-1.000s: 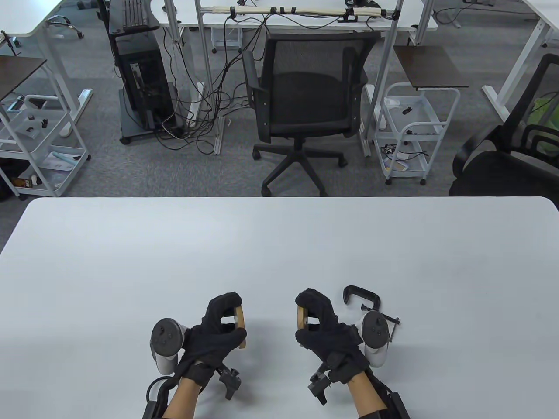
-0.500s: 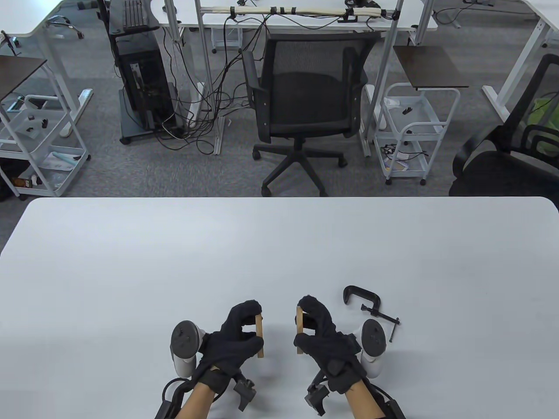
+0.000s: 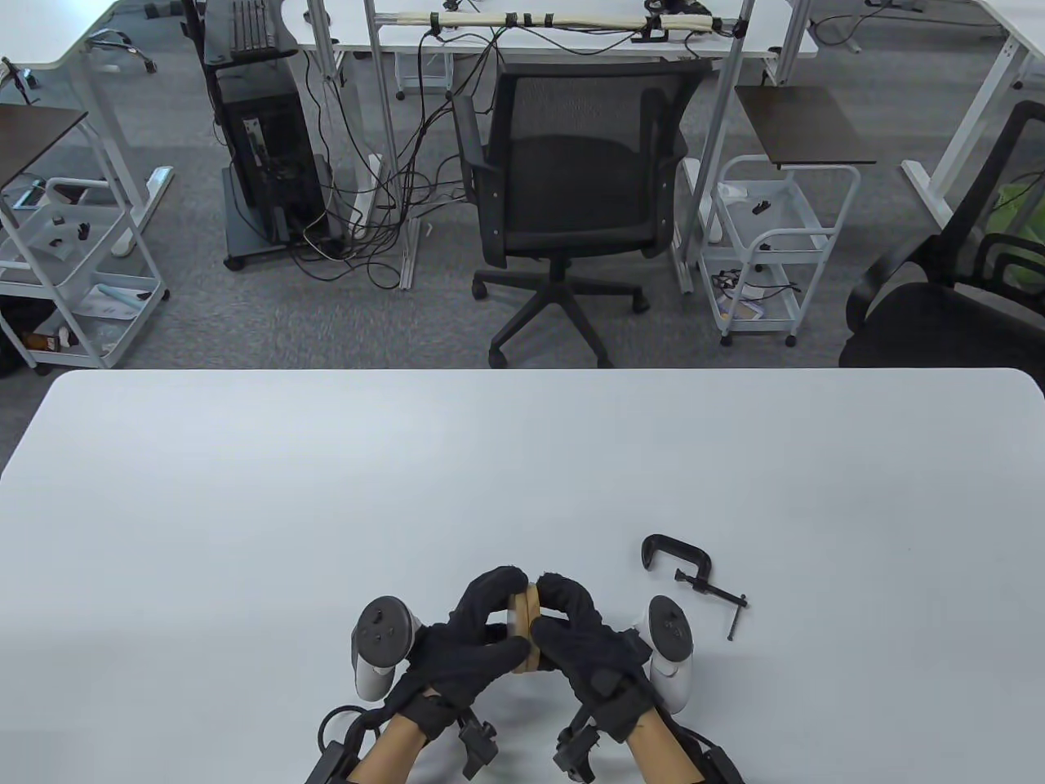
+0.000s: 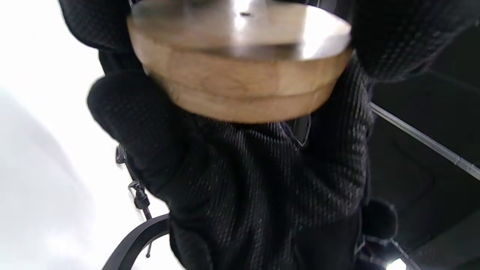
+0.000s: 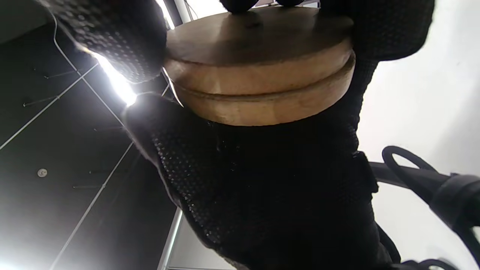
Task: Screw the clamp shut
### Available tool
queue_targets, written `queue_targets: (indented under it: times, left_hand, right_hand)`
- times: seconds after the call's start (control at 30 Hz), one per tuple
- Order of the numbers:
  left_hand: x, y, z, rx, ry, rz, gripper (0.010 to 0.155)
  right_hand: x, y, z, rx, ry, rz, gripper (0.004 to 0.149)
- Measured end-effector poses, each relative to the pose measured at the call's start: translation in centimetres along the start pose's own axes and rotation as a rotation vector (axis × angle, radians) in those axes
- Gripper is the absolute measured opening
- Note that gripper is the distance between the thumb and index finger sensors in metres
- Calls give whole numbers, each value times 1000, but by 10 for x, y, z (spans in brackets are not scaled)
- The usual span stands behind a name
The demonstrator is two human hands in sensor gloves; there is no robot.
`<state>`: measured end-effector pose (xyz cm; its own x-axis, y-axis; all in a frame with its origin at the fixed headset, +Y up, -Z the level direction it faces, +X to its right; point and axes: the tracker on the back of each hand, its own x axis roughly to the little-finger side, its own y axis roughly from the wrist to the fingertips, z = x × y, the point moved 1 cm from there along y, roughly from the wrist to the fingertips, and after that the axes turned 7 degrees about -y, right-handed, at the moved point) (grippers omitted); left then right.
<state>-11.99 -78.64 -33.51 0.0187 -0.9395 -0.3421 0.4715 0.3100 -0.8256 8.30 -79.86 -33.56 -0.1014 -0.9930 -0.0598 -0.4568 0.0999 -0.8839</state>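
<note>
Hands meet low and centre on the table (image 3: 326, 490): the left hand (image 3: 478, 633) and the right hand (image 3: 584, 641) each grip a wooden disc, and the 2 discs (image 3: 526, 625) are pressed face to face between them, standing on edge. Fingers of both hands curl over the top of the pair while the thumbs close in from the near side. In the left wrist view the discs (image 4: 240, 71) appear stacked, a thin seam running between them, with gloved fingers (image 4: 138, 123) wrapped round the rim; that picture is blurred. The right wrist view shows the same pair (image 5: 262, 67) more sharply, the seam plain, a gloved finger (image 5: 112, 37) on one side and the palm behind. A grey-and-white tracker (image 3: 380, 645) sits on the back of the left hand, and another tracker (image 3: 671, 649) on the back of the right. The clamp (image 3: 694, 576), a black C-shaped one, lies on the table just beyond and to the right of the right hand, apart from it, neither hand touching it; its screw (image 3: 718, 592) with a cross handle points away from the hands to the right. Beyond the table's far edge, straight ahead of the hands, stands a black chair (image 3: 571, 180), and to its right a white cart (image 3: 771, 245).
</note>
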Motion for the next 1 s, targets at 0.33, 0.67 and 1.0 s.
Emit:
queue_targets:
  times: [0.33,0.67,1.0]
  left_hand:
    - [-4,-1,8,33,175,-3,107]
    - [-5,1,11,56,151,-8,107]
    - [-7,-1,7,-1,107,-10,103]
  right_hand:
    - [-8,-3,-1,-37,-120,-20,80]
    - [-22,-9,-7,69,-243,12,72]
    - [-25,-10,-12,69,-226,52,68]
